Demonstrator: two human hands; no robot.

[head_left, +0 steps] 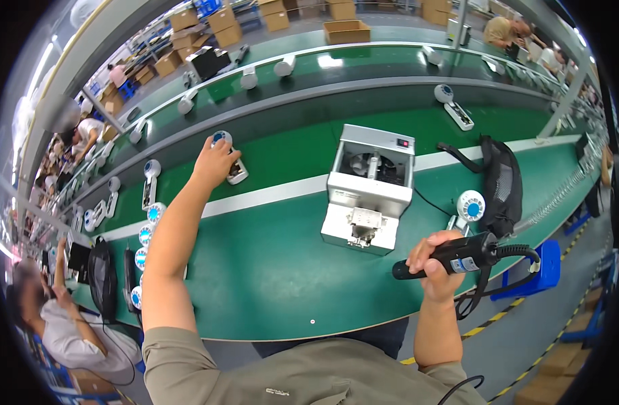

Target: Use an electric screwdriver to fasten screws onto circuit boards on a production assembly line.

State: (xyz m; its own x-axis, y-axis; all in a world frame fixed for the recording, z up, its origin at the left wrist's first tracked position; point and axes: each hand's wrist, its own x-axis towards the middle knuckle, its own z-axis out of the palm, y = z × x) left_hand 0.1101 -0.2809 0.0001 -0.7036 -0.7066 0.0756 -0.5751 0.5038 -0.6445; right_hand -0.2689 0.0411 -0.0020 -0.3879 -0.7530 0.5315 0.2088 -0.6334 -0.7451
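Observation:
My left hand (215, 163) reaches far out to the left, its fingers closed over a white device with a round head (237, 173) on the green belt. The device's handle points toward me, with dark parts showing in it. My right hand (439, 266) grips a black electric screwdriver (466, 258) lying nearly level, its cable leading off to the right. Just beyond that hand, a similar device with a blue-centred head (471, 206) is on the table. Between my hands stands a silver metal machine (371, 182) with an open top, probably a screw feeder.
Several white devices (155, 213) stand in a row beside my left forearm. A black mesh bag (501, 185) lies at the right. Another device (454, 108) sits on the belt (309, 143). A co-worker (63, 317) is at the left; a blue stool (535, 270) stands right of the table (269, 290).

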